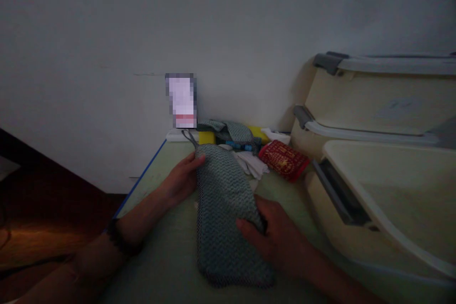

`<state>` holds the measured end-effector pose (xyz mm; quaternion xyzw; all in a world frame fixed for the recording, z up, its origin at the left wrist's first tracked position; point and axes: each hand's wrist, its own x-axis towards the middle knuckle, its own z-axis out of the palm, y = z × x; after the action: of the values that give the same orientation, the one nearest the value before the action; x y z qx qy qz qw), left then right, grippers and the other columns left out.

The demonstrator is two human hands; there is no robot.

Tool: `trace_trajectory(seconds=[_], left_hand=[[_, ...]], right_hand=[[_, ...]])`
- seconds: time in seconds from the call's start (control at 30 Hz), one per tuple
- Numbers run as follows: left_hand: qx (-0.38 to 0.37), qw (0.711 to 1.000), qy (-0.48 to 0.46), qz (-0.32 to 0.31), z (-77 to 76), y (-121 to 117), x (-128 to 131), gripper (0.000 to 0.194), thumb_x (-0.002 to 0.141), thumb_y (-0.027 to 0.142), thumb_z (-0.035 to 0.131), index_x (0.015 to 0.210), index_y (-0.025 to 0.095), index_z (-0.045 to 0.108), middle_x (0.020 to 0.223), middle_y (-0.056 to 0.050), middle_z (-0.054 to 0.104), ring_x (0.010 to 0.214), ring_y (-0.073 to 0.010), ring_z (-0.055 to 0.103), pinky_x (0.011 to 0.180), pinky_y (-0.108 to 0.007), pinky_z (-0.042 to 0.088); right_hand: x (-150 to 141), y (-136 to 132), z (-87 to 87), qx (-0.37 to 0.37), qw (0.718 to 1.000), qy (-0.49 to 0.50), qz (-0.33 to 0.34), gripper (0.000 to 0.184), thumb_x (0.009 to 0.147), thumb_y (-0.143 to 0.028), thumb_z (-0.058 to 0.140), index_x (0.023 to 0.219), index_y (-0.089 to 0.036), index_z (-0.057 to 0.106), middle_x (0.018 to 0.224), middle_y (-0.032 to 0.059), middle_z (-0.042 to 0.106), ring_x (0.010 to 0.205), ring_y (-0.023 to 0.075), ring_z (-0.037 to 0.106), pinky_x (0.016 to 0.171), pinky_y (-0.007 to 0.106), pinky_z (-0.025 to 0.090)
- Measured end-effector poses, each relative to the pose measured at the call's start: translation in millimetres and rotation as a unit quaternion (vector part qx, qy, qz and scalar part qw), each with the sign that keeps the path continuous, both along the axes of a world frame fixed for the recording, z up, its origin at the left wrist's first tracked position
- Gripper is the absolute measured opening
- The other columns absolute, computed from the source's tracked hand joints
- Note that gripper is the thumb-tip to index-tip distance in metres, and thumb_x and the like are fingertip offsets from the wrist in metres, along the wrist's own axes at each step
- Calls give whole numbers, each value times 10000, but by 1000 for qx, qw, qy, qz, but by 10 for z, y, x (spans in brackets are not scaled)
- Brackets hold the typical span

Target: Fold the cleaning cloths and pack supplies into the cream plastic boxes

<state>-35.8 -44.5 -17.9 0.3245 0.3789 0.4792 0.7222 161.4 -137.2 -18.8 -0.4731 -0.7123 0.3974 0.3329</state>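
Observation:
A grey-green textured cloth (pixel 223 209) lies folded lengthwise on a pale green table (pixel 167 261). My left hand (pixel 180 178) rests on the cloth's far left edge, fingers stretched flat along it. At the cloth's right side, my right hand (pixel 270 230) is closed, its fingers pinching a fold of the fabric. A thin loop of the cloth sticks out at its far corner.
Cream plastic storage bins with grey handles (pixel 374 161) fill the right side. At the table's back lie a red packet (pixel 284 160), white cloth (pixel 252 164), another grey-green cloth (pixel 228 130), yellow sponges (pixel 206 137) and a blurred upright object (pixel 181 100) against the wall. Dark floor lies to the left.

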Motion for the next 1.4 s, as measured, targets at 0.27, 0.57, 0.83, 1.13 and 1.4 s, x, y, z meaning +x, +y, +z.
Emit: trace_trajectory(seconds=[0.27, 0.57, 0.83, 1.13, 1.4], left_hand=[[27, 994, -65, -82, 89, -188, 46, 227, 768, 167, 625, 995, 172, 631, 900, -32, 685, 770, -167, 651, 714, -261, 525], [25, 996, 52, -61, -2, -151, 134, 215, 753, 219, 676, 954, 142, 663, 896, -63, 709, 787, -176, 652, 701, -245, 500], [143, 966, 176, -128, -82, -106, 98, 290, 701, 217, 722, 980, 170, 658, 944, -53, 712, 888, -209, 645, 815, -293, 477], [113, 985, 96, -90, -146, -94, 86, 321, 759, 230, 672, 1077, 211, 628, 971, -39, 709, 906, -200, 644, 838, -285, 465], [99, 980, 92, -147, -48, -123, 77, 308, 759, 158, 658, 1063, 199, 639, 1028, -50, 699, 918, -199, 649, 878, -306, 452]], right_hand=[[56, 56, -23, -218, 914, 341, 25, 486, 801, -603, 441, 1059, -229, 616, 886, 61, 684, 882, 232, 635, 722, 360, 503], [52, 110, -22, -227, 926, 293, -72, 293, 785, -364, 590, 1032, -209, 623, 965, 28, 689, 847, 198, 642, 796, 351, 488], [97, 189, -106, -170, 932, 288, -139, 334, 806, -329, 537, 1130, -257, 577, 1100, -7, 654, 1003, 217, 595, 897, 378, 447], [76, 181, -70, -160, 946, 269, -85, 300, 778, -351, 557, 1039, -232, 645, 1065, 17, 672, 1009, 227, 592, 914, 378, 424], [55, 157, -140, -183, 927, 304, -122, 372, 764, -330, 604, 1123, -235, 572, 1098, 30, 653, 996, 229, 605, 873, 384, 465]])
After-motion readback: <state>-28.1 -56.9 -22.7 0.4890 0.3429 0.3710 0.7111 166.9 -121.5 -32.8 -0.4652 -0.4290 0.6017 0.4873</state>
